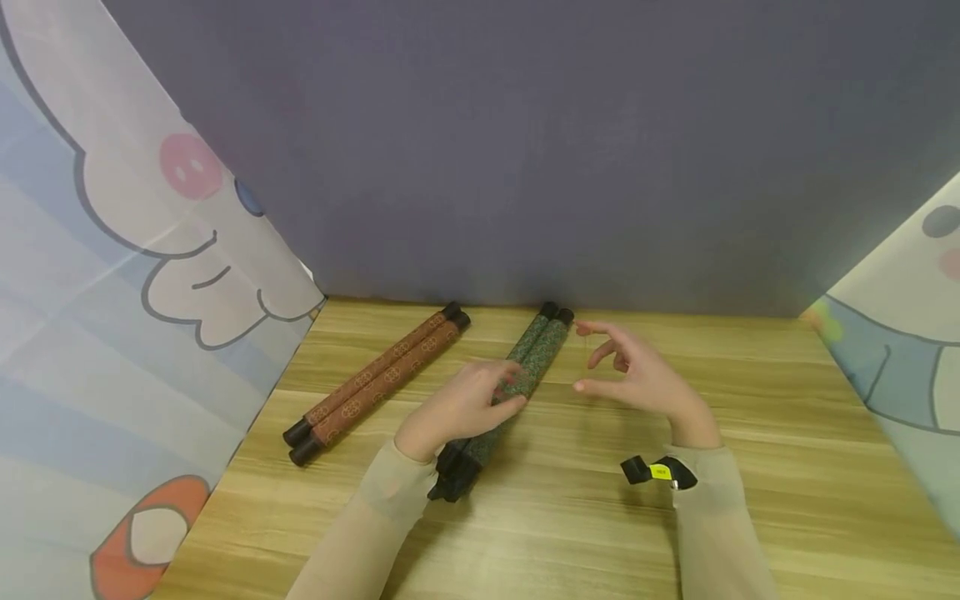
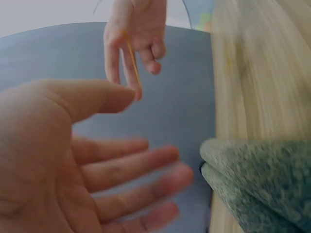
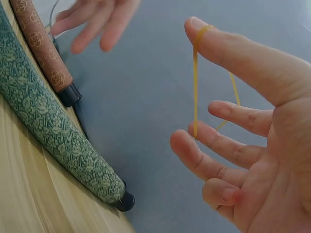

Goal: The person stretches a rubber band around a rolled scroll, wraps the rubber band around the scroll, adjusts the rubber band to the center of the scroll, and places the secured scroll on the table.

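Observation:
A green patterned scroll (image 1: 542, 360), two rolls side by side with black ends, lies slantwise on the table. My left hand (image 1: 461, 404) is over its middle, fingers apart and holding nothing, hiding part of it in the head view. To the right of the scroll, my right hand (image 1: 641, 375) is raised with thumb and fingers spread. A thin yellow rubber band (image 3: 196, 92) is stretched between that thumb and the fingers, looped around the thumb near its tip. Both the band and the spread fingers (image 3: 233, 150) show clearly in the right wrist view.
A reddish-brown patterned scroll (image 1: 390, 379), also two rolls with black ends, lies left of the green one on the wooden table (image 1: 810, 500). A grey panel (image 1: 562, 150) stands along the back edge. Printed cloth (image 1: 67, 333) hangs at the sides. My right wrist wears a black strap (image 1: 678, 473).

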Tool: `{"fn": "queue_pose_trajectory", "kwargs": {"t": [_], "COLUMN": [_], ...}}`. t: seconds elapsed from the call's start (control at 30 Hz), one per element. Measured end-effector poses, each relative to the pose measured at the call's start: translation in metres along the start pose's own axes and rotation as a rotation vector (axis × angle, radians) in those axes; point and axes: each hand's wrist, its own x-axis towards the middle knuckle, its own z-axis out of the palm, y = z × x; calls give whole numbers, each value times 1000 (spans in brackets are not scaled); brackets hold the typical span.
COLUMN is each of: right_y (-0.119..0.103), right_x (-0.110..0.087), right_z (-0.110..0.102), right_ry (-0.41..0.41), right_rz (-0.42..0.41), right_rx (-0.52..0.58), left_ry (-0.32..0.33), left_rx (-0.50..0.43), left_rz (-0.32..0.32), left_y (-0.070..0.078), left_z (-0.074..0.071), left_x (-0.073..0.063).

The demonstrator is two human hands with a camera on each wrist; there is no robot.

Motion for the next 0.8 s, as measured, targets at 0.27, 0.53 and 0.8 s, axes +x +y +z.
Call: {"fn": "queue_pose_trajectory", "kwargs": {"t": [0.27,0.53,0.8], "right_y": [7,11,9], "right_x": [-3,-5,-5], "right_z": [-6,-9,-10], "right_ry": [7,-12,-23], "right_rz": [-2,33,41], "right_rx": [-8,-21,-25], "left_ry": [-152,-160,-177], "left_rx": [61,235,465], "left_rz": [-245,-347,-329], "left_y": [-14,-16,-16], "left_z": [15,40,50], "left_x": [1,-1,-6]}}
